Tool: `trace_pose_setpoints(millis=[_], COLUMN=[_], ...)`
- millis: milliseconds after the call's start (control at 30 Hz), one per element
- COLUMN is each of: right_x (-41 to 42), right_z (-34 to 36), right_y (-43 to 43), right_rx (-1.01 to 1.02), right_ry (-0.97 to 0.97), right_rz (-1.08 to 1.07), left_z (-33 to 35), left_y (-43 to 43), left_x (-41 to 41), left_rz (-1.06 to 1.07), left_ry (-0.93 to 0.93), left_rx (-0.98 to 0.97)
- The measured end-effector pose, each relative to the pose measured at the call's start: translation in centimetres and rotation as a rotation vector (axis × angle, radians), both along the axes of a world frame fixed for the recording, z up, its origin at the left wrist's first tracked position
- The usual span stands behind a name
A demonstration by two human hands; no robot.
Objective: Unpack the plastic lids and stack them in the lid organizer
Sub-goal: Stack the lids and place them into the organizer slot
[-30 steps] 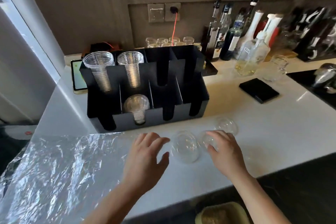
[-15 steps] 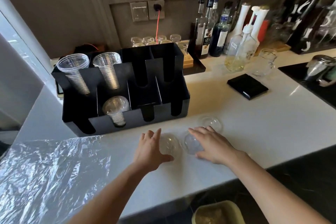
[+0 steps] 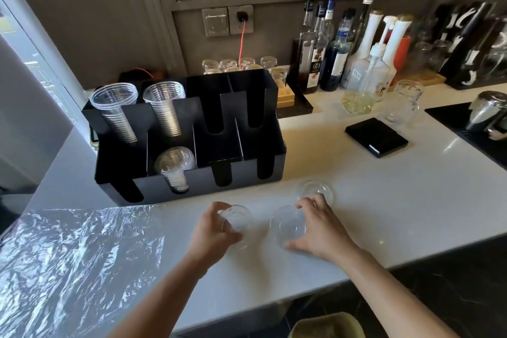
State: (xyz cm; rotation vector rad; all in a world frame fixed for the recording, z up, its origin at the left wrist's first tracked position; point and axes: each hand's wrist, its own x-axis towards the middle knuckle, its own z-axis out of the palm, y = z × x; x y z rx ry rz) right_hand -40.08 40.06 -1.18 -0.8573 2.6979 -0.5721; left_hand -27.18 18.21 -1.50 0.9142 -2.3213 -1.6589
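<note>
Three clear dome lids lie on the white counter in front of the black organizer [image 3: 274, 129]. My left hand [image 3: 211, 230] is curled around the left lid [image 3: 238, 221], thumb and fingers on its rim. Beside it, my right hand [image 3: 319, 228] grips the middle lid [image 3: 288, 223] the same way. Just beyond my right fingers lies the third lid [image 3: 315, 189], untouched. The organizer holds two stacks of clear cups [image 3: 164, 107] in its back slots and a stack of lids [image 3: 175, 166] in a front slot. Its other slots look empty.
Crumpled clear plastic wrap [image 3: 68, 263] covers the counter's near left. Syrup bottles [image 3: 337, 46], a glass pitcher [image 3: 403, 103], a black scale [image 3: 375, 140] and a steel jug [image 3: 485, 115] stand at the back right. The counter edge runs near my forearms.
Both hands have gone from reaching flat over the lids to closing their fingers around one lid each. The camera has tilted, shifting the view.
</note>
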Motion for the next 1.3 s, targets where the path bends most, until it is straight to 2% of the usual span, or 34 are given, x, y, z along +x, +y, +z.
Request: trace_pose_setpoints(millis=[167, 267, 433, 600, 767, 900, 1033, 1133, 1300], right_x=[0.5, -0.2, -4.2, -7.3, -8.7, -9.2, -9.5, -9.5, -9.3], right_z=[-0.4, -0.2, 1.8, 3.5, 2.2, 0.8, 0.2, 0.0, 0.2], right_y=[0.7, 1.1, 2.8, 2.5, 1.5, 1.4, 1.7, 1.9, 1.5], right_rx=[-0.171, -0.374, -0.620, -0.488, -0.134, -0.022, 0.119, 0.162, 0.156], right_ry=[-0.100, -0.271, -0.213, -0.306, -0.130, -0.018, -0.074, -0.089, -0.131], right_rz=[-0.108, -0.240, -0.459, -0.354, -0.318, -0.369, -0.221, -0.134, -0.175], left_z=[0.6, 1.1, 1.1, 1.0, 1.2, 1.6, 1.7, 1.7, 1.7], left_y=[-0.6, -0.5, -0.3, -0.3, -0.3, -0.3, -0.1, 0.4, 1.6], left_x=[-0.2, -0.6, -0.5, -0.4, -0.3, -0.6, -0.9, -1.1, -1.7], left_rz=[0.111, 0.128, 0.122, 0.146, 0.126, 0.105, 0.094, 0.074, 0.029], left_ry=[0.085, 0.133, 0.178, 0.177, 0.135, 0.105, 0.096, 0.086, 0.088], left_rx=[0.400, 0.517, 0.595, 0.639, 0.607, 0.582, 0.565, 0.564, 0.568])
